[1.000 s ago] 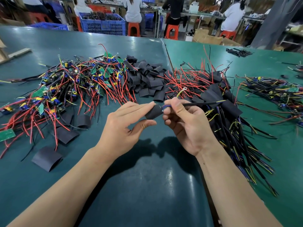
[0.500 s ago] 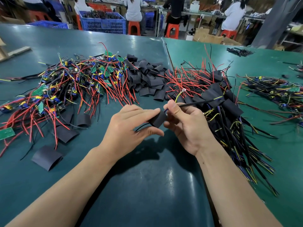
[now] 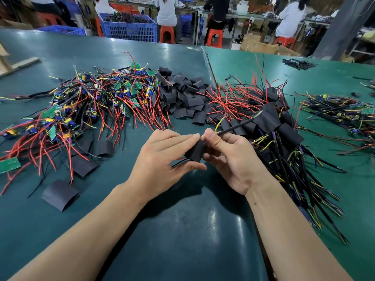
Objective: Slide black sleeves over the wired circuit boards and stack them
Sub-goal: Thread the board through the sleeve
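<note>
My left hand [image 3: 162, 159] pinches a black sleeve [image 3: 195, 152] between thumb and fingers above the green table. My right hand [image 3: 231, 157] grips the wired board at the sleeve's right end; the board itself is hidden inside. Its black and yellow wires [image 3: 233, 126] stick out up and to the right, and thin wires trail from the sleeve's left end. A tangle of bare boards with red wires [image 3: 91, 106] lies at the left. Loose black sleeves [image 3: 182, 96] are heaped behind my hands. Sleeved boards [image 3: 280, 138] are stacked at the right.
A few stray sleeves [image 3: 59, 194] lie on the table [image 3: 182, 230] at the left front. Another wire bundle [image 3: 341, 114] sits at the far right. Blue crates [image 3: 129, 27], red stools and seated people are beyond the table's far edge.
The sleeve has moved further over the board toward my right hand, and thin wires now show at its left end. Both hands have dropped slightly.
</note>
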